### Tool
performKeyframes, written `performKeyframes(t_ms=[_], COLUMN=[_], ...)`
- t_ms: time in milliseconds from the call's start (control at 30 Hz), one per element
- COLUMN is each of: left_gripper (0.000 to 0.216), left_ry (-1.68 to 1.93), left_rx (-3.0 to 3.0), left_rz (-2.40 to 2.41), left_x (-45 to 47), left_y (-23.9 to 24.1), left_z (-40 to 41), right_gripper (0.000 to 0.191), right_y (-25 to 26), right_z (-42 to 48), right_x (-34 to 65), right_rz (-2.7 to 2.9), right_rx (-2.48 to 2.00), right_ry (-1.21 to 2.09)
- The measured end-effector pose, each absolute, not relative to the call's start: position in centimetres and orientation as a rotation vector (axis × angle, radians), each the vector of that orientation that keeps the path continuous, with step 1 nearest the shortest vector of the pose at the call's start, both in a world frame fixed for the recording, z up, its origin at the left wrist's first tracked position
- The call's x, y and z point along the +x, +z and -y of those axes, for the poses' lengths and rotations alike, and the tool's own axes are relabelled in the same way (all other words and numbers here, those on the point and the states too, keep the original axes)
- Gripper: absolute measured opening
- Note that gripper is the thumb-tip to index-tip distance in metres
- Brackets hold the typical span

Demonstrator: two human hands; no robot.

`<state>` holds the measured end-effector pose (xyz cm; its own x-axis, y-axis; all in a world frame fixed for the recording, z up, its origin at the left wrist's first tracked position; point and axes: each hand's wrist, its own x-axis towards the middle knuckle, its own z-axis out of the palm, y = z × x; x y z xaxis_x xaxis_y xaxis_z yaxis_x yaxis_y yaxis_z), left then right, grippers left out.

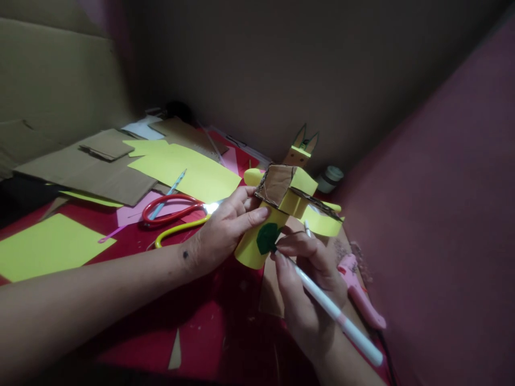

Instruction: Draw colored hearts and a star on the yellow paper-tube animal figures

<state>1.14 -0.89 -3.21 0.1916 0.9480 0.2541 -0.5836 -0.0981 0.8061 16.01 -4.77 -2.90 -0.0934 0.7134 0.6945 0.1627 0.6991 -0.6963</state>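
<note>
My left hand point(225, 228) grips a yellow paper tube point(251, 249) that is topped with a cardboard and yellow paper box shape point(287, 190). A dark green patch point(266, 237) is on the tube's side. My right hand point(308, 281) pinches a white marker pen point(341, 319), and its tip touches the edge of the green patch. Both hands are closed on what they hold, just above a red work surface point(201, 332).
Red-handled scissors point(173, 212) and yellow-handled scissors point(179, 229) lie left of my left hand. Yellow paper sheets point(48, 246) and cardboard pieces point(96, 166) cover the left side. A pink glue gun point(360, 292) lies at the right. A small cardboard figure point(300, 153) and a jar point(330, 178) stand by the wall.
</note>
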Motion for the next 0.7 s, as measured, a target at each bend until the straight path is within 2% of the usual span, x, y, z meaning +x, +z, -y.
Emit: performKeyframes(t_ms=[300,700], left_gripper=[0.021,0.025], left_ry=[1.341,1.372], left_rx=[0.886,0.928], left_rz=[-0.489,-0.469], left_x=[0.7,1.2], left_y=[-2.0,-2.1], left_z=[1.1,1.3], right_gripper=[0.018,0.019], right_y=[-2.9,-3.0], right_z=[4.9,4.6], right_x=[15.9,15.7], right_rz=[1.491,1.514], right_rx=[-0.680,-0.718], right_ry=[0.614,0.530])
